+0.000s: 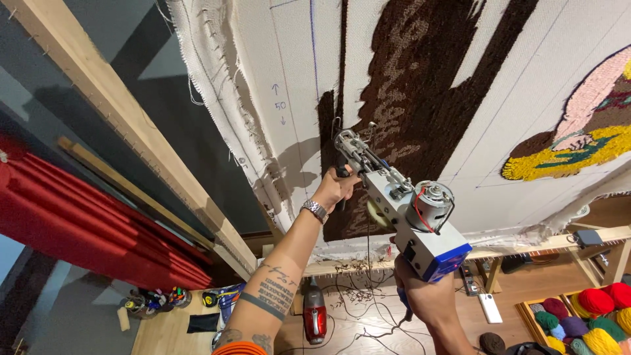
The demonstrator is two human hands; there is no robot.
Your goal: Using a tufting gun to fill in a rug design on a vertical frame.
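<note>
Tufting gun: held up against the stretched backing cloth, in front of the brown tufted patch; its needle end touches the cloth near the patch's left edge.
Left hand: closed around the gun's front handle, a watch on the wrist.
Right hand: wrapped round the rear grip under the blue base; the two hands sit well apart, one at each end of the tool.
Pointing: the needle tip aims up and to the left into the cloth; the motor and blue base trail down and to the right.
Long axis: runs diagonally from the lower right to the upper left, meeting the cloth at a steep angle as far as I can tell.
Risk, pressure: if the front hand eases off, the needle could likely skip and leave bare gaps; too hard a push might tear the weave.
Risk, yarn: the thin strand hanging below could snag on a wrist; the feed would then starve.
Risk, drift: a tilted gun may wander over the blue guide line.
</note>
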